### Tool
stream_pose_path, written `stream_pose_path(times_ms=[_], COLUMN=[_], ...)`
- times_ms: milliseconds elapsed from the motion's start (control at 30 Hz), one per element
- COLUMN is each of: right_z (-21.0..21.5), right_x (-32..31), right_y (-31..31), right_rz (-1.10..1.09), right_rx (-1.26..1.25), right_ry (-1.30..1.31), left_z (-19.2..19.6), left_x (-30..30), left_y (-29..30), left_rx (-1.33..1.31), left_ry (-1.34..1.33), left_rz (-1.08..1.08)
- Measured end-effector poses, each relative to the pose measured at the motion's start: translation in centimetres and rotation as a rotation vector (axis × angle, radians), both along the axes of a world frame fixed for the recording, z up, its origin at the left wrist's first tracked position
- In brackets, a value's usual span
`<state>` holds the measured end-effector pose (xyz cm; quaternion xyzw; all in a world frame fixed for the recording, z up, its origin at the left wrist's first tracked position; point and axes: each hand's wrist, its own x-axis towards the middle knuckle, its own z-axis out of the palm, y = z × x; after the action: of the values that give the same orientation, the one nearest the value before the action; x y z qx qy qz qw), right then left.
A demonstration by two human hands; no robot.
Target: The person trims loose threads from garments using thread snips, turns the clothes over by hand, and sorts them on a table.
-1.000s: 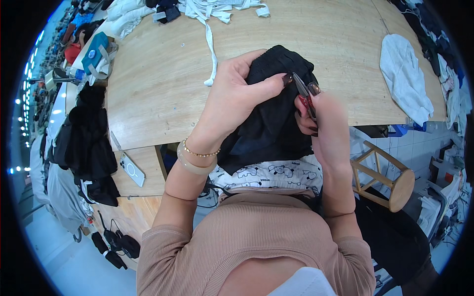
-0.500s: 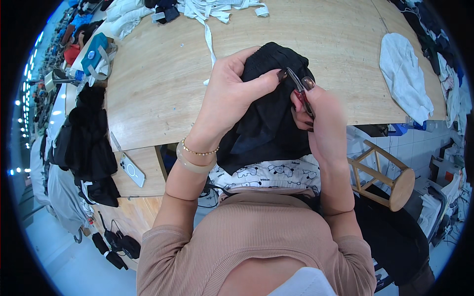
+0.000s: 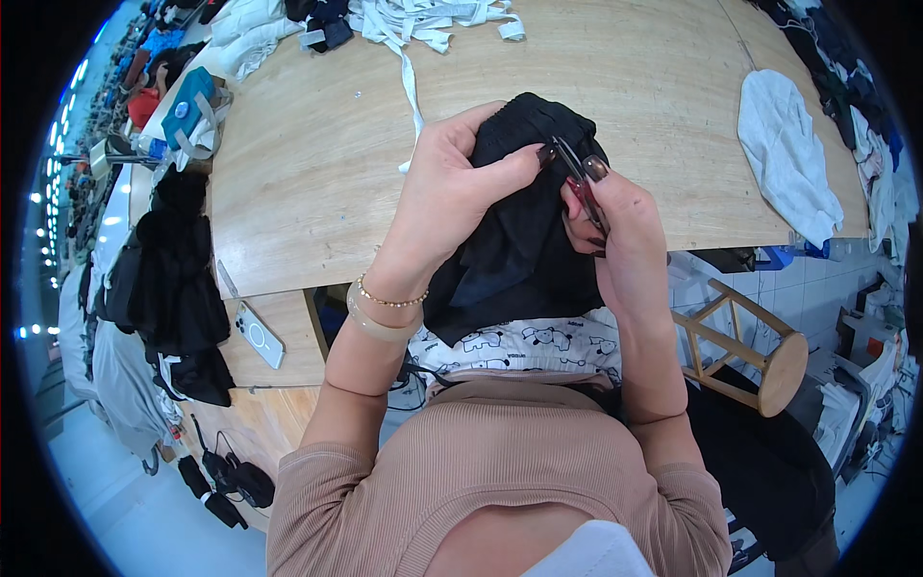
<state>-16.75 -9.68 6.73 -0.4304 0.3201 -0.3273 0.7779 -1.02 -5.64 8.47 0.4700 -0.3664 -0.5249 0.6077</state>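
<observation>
A black garment with a gathered edge hangs from my left hand and drapes down toward my lap. The left thumb presses on the cloth, and the other fingers are hidden behind it. My right hand grips a pair of small thread snips with red on the handle. Their dark blades point up and to the left, against the black cloth beside my left thumb tip. Whether the blades are parted is too small to tell.
A pale wooden table spreads out ahead, with white fabric strips at its far edge. Light grey cloth lies on the right. Black garments and a phone are at the left. A wooden stool stands at the right.
My right hand and the snips have shifted slightly to the left, toward my left thumb. The black garment remains held in my left hand.
</observation>
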Motion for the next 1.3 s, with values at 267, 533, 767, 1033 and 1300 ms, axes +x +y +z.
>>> stream_pose_path(times_ms=[267,533,767,1033,1300], right_z=[0.5,-0.4,-0.9,2.5,1.6], right_x=[-1.5,-0.8,-0.9,-2.6,-1.9], right_y=[-1.2,-5.4,-7.2,-6.1,1.1], right_rz=[-0.003,-0.232,0.298,0.209,0.210], right_rx=[-0.044,-0.382,-0.310,-0.545,-0.805], right_ry=[-0.173,0.140,0.154,0.129,0.002], left_z=[-0.2,0.6,0.6,-0.1,-2.5], left_x=[-0.2,0.3,0.9,0.1,0.2], left_y=[0.1,0.5,0.9,0.8,2.0], left_rx=[0.018,0.074,0.164,0.077,-0.741], left_ry=[0.020,0.087,0.089,-0.560,-1.134], left_rz=[-0.032,-0.139,-0.232,-0.072,0.482])
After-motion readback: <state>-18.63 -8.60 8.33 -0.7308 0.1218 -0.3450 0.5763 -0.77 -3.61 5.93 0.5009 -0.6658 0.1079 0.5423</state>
